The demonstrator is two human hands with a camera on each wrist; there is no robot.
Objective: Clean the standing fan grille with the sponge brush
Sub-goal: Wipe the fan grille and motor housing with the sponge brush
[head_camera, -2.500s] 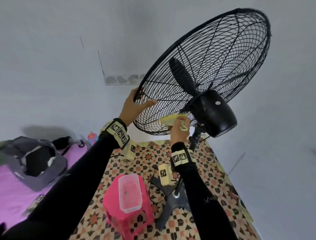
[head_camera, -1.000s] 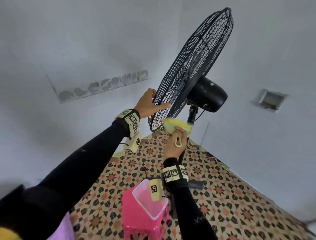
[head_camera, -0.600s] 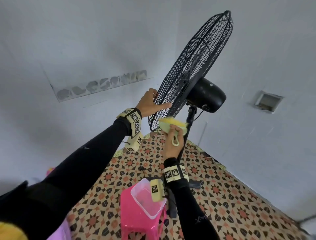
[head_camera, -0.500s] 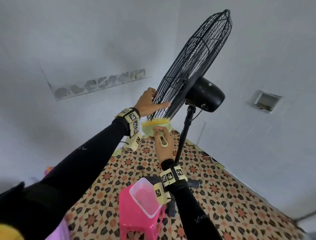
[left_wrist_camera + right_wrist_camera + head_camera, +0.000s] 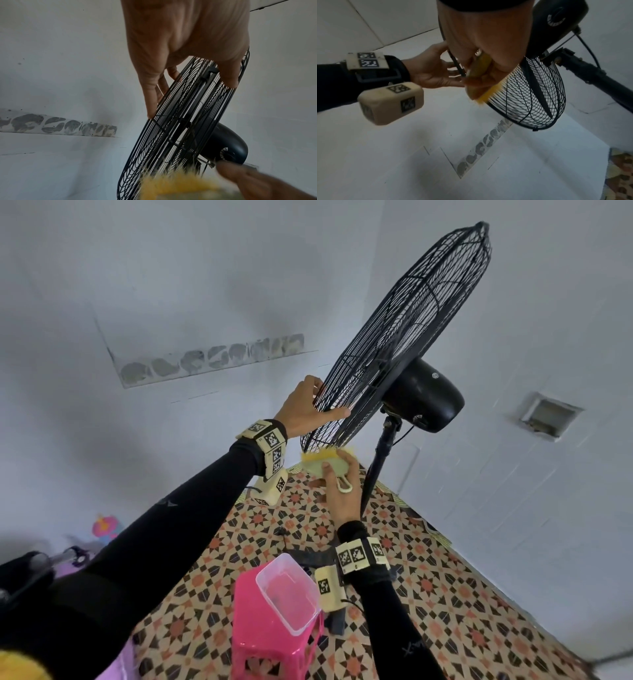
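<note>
The right hand [image 5: 342,491], in the lower middle of the head view, has its fingers [image 5: 327,470] curled round the pale green back of the sponge brush [image 5: 325,462], gripping it. The brush's long axis runs roughly left to right across the frame, with its yellow bristles pointing up into the bottom edge of the fan grille [image 5: 400,337]; a small loop at its handle end hangs over the palm. Just up and left, the left hand [image 5: 305,410] grips the grille's lower left rim, thumb [image 5: 334,415] laid across the rear wires and the other fingers [image 5: 150,102] on the front side. The black grille is seen nearly edge-on, leaning from the lower middle up to the upper right of the frame. Its motor housing [image 5: 424,398] sits right of the grille on a dark pole [image 5: 376,467]. Below, a pink stool [image 5: 270,642] carrying a clear plastic container [image 5: 287,597] stands on patterned floor tiles [image 5: 445,594].
</note>
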